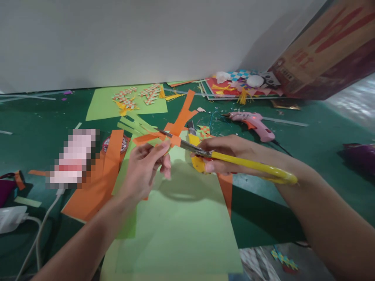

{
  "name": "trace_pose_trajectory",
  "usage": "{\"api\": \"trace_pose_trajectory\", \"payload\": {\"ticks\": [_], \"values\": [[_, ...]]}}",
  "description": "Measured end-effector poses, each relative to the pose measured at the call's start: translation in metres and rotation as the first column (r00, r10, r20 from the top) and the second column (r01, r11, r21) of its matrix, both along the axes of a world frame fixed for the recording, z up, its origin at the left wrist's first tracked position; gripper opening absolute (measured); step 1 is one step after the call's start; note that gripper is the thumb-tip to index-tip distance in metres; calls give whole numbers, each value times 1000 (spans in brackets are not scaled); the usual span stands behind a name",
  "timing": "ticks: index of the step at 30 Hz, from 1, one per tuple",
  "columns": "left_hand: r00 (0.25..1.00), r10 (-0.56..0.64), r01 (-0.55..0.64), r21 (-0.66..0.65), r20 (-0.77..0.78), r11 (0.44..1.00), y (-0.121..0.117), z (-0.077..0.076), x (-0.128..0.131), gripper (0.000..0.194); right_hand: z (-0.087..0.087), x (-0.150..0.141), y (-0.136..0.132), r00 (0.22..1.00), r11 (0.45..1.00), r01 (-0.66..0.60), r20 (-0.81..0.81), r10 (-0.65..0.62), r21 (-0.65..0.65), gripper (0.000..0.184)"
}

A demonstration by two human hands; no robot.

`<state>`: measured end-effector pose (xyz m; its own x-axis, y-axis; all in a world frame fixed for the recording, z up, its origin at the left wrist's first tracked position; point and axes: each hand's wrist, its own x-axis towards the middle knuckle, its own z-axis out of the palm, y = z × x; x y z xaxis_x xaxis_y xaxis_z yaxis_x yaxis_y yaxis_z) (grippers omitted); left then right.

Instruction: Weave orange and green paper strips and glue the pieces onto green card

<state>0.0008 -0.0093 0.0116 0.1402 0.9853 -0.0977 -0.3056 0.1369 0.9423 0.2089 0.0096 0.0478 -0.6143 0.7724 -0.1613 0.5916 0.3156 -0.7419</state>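
Note:
Between its thumb and fingers, my left hand (pixel 150 162) pinches a woven piece of orange and green paper strips (pixel 175 141). Loose orange ends stick out upward and to the left, and green ends fan out to the left. My right hand (pixel 225 152) grips yellow-handled scissors (pixel 252 166), whose metal blades lie across the woven piece and point left. Whether the blades are parted is hard to make out. Below both hands lie light green paper sheets (pixel 181 218). Beside my right fingers is a yellow utility knife (pixel 195 146), partly covered.
A pink glue gun (pixel 254 123) lies at the right, its cord trailing. Orange paper (pixel 93 191) and a charging phone (pixel 74 156) are on the left. Woven fish-like pieces (pixel 125 97) rest on green paper behind. A cardboard box (pixel 325 58) stands back right.

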Motion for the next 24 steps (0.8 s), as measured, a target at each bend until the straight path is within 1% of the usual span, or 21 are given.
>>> {"api": "trace_pose_trajectory", "payload": {"ticks": [5,9,15,20,24], "values": [[999,33,-33,10,2,999,-1,-1,0,42,0,-1,-1,1000,1000,8,21,-7,-4,39],[996,92,-92,5,3,996,-2,-2,1,37,-4,0,0,1000,997,3,0,-3,-75,43],[998,1,-3,-27,-57,1000,0,-1,-2,44,-8,1,2,1000,1000,-5,-6,5,-6,41],[998,-66,65,-39,-22,997,2,-1,-4,44,-5,-1,1,1000,997,15,13,-14,-77,42],[996,-90,90,-34,-7,995,3,0,-4,45,-6,-1,1,999,996,27,-15,-28,-85,41]]}}
